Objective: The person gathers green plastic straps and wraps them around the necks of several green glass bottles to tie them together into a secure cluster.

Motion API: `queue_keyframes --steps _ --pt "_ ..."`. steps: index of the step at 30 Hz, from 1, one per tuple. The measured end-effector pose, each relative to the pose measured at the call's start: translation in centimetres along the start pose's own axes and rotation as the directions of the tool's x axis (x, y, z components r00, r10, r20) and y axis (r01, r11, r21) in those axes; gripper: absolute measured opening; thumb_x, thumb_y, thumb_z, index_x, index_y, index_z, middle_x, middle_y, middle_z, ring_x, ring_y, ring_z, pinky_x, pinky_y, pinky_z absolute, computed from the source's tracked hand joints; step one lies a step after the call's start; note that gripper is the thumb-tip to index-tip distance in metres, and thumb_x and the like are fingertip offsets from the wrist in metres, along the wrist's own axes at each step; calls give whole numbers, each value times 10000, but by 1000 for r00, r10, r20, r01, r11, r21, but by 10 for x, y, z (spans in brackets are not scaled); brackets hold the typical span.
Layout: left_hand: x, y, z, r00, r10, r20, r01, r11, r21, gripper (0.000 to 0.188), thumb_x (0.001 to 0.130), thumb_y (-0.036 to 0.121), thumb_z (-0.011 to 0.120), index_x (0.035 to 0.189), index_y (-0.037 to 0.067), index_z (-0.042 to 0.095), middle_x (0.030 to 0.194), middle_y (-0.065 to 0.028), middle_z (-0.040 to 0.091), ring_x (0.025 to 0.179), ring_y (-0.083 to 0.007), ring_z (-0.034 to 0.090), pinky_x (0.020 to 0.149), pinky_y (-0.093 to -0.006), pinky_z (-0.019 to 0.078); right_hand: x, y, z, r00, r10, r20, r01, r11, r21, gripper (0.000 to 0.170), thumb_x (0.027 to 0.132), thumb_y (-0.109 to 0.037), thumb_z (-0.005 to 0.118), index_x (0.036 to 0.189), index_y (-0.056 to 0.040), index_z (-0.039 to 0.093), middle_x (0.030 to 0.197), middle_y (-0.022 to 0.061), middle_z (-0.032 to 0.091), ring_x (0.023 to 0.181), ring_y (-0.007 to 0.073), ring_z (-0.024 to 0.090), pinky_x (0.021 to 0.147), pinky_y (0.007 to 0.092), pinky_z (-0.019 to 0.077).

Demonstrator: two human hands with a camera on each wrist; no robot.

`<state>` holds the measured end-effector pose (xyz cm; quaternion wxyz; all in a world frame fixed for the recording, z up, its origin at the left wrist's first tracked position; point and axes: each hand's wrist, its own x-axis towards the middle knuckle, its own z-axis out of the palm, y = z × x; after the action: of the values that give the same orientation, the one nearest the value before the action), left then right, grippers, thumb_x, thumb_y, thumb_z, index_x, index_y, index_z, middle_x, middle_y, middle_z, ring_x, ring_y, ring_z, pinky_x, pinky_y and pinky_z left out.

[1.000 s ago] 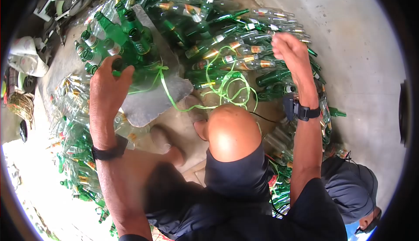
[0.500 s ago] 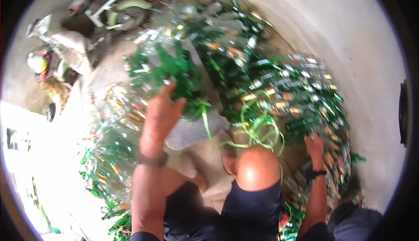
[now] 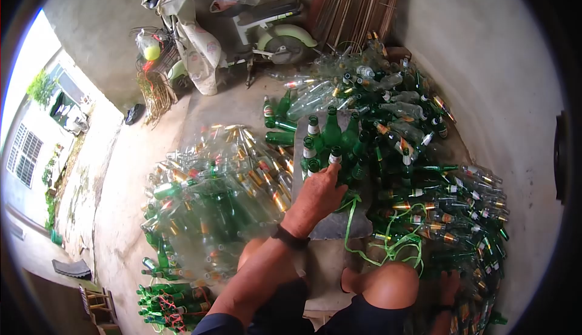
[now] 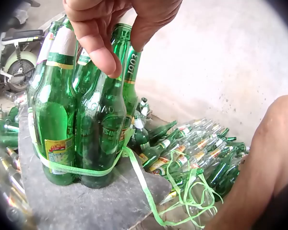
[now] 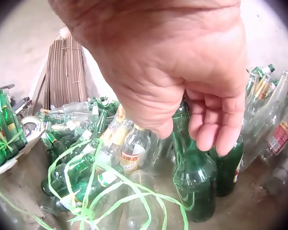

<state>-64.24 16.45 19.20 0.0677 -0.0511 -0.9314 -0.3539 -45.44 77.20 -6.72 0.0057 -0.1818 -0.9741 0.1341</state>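
Observation:
A bundle of upright green bottles (image 4: 60, 115) stands on a grey slab (image 3: 339, 229), bound low down by a light green plastic strap (image 4: 81, 170). My left hand (image 3: 315, 198) is over the near side of this bundle, thumb and fingers around the neck of one green bottle (image 4: 101, 120). Down at the right, among the loose bottles, is my right hand (image 3: 448, 286). Its thumb and fingers grip the neck of another green bottle (image 5: 194, 179), which stands upright beside a second dark green one (image 5: 228, 165). The palm hides the top of that neck.
Clear and green bottles (image 3: 448, 214) lie heaped to the right, with another heap (image 3: 212, 207) to the left. The strap's loose tail (image 3: 403, 247) curls on the floor near my knee (image 3: 391, 283). A scooter (image 3: 273, 38) and stacked wooden strips (image 3: 357, 10) stand at the back.
The head view has swung left and up, bringing the scooter and doorway into sight. My right hand has come down from above the heap to a bottle; the left hand stays at the bundle.

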Motion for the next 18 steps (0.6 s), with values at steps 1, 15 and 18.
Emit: queue_keyframes --steps 1,15,18 --pt "0 -2 1 1000 -2 -7 2 1000 2 546 868 188 765 1336 -13 568 985 -284 712 958 -470 690 804 -507 561 1 2 3 1000 3 -22 -2 1000 29 353 873 -259 716 1076 17 630 972 275 697 948 490 664 819 521 523" --pt "1 -7 0 1000 9 -2 -9 999 -46 523 833 166 777 1276 -38 589 965 -295 697 948 -477 683 810 -517 551 -26 7 -33 994 -92 -61 82 986 -143 363 878 -288 745 1098 -13 654 932 250 705 882 481 677 763 536 535" --pt "1 -1 -6 999 -20 42 20 1000 -15 543 822 170 773 1288 -42 589 952 -288 701 959 -462 692 830 -503 557 -33 -40 -67 998 25 -49 -31 992 -126 366 828 -282 760 1043 4 682 970 235 715 929 458 683 798 519 526"
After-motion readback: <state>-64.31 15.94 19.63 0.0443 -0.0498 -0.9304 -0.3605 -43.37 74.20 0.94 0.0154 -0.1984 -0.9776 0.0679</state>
